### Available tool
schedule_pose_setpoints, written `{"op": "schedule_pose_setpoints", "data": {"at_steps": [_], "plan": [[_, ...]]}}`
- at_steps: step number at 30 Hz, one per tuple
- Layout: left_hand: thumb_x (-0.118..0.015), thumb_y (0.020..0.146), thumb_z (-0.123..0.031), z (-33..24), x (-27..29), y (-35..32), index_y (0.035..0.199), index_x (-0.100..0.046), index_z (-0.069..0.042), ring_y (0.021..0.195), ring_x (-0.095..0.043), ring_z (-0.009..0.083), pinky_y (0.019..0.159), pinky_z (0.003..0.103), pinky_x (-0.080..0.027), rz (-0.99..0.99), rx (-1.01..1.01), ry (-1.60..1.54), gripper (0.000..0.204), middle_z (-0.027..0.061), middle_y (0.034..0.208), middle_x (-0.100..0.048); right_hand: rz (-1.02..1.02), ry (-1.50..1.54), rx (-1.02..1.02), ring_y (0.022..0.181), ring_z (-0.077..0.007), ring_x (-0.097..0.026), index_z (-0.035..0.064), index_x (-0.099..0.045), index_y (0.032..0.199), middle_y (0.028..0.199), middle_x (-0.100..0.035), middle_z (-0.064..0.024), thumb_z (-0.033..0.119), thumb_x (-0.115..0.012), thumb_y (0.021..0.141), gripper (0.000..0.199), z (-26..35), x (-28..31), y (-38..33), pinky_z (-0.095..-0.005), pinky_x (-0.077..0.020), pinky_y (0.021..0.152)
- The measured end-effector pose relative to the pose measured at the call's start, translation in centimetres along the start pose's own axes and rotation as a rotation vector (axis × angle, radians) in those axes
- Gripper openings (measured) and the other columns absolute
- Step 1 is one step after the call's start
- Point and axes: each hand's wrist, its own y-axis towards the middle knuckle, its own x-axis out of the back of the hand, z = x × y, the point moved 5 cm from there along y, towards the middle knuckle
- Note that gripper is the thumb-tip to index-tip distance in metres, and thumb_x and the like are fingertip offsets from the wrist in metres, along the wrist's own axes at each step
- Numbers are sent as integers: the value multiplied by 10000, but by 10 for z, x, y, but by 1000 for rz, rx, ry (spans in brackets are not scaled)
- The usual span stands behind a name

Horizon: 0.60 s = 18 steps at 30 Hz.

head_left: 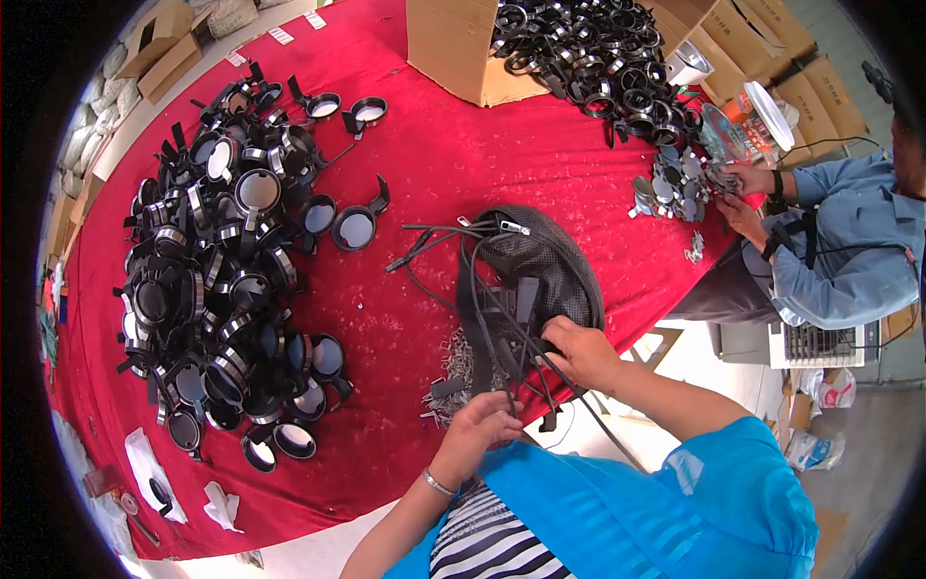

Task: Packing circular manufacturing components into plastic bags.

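Two hands show in your head view: your right hand (579,355) pinches black cords (514,331) of the mesh bag (569,253) by the table's (400,318) near edge; your left hand (477,425) curls nearby, its grip unclear. Black-rimmed discs (227,280) pile toward the left edge.

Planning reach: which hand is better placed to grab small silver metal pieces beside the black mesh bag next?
Likely left hand: nearer the silver metal pieces; right hand is at the black mesh bag.

The black bag (564,253) is matt mesh, its zip pull (515,228) shiny metal; the red tablecloth (405,328) is wrinkled cloth, the carton (451,48) matt cardboard.
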Motion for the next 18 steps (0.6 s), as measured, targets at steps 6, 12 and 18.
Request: {"op": "schedule_pose_setpoints", "data": {"at_steps": [6, 12, 18], "plan": [[-463, 926, -9, -4, 8, -7, 1202, -502, -11, 900, -625, 197, 820, 341, -529, -43, -31, -90, 278, 162, 1132, -589, 147, -213, 59, 912, -348, -595, 52, -545, 1092, 1087, -566, -129, 155, -639, 787, 336, 34, 30, 15, -433, -495, 778], [-461, 925, -16, -11, -4, -10, 1203, -506, -14, 889, -630, 210, 815, 354, -530, -2, -72, -87, 281, 184, 1127, -591, -200, -336, 254, 1039, -321, -545, 28, -536, 1122, 1159, -530, -166, 151, -672, 748, 416, 74, 22, 51, -408, -447, 852], [-481, 920, -50, -16, 14, -15, 1268, -447, -34, 848, -630, 225, 757, 363, -529, -54, -174, -215, 350, 202, 1079, -599, -17, -293, 228, 1135, -306, -489, 15, -552, 1116, 1185, -530, -129, 147, -685, 711, 446, 40, 28, 69, -400, -385, 932]]}}
